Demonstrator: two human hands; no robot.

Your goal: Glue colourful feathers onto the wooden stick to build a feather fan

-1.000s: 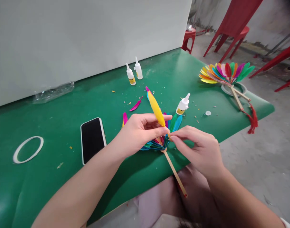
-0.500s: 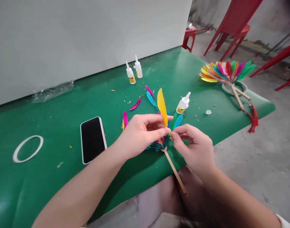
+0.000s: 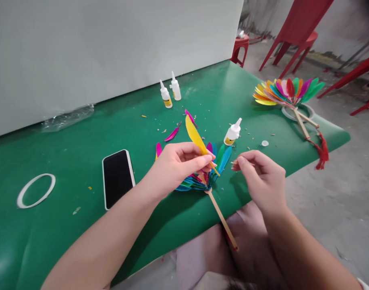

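Note:
Between the thumb and fingers of my left hand [image 3: 189, 163] is a yellow feather [image 3: 194, 131], its tip slanting up to the left and its bare quill pointing down to the right. My right hand [image 3: 264, 177] is apart from it, fingers pinched, with a tiny pale bit showing at the fingertips that is too small to name. Below my left hand lies a feather fan [image 3: 222, 161] of blue, green and pink feathers, partly hidden by that hand. Its wooden stick handle [image 3: 222, 219] reaches past the table's front edge.
One glue bottle [image 3: 233, 132] stands behind the fan, with a small cap [image 3: 264, 143] nearby. Two more glue bottles [image 3: 165, 96] stand farther back. A phone [image 3: 118, 177] and a white ring [image 3: 21, 197] lie left. A multicoloured feather fan [image 3: 290, 90] rests at the right edge.
My right hand has pulled away from the yellow feather, to the right. The feather has tilted left in my left hand, and its lower quill now shows.

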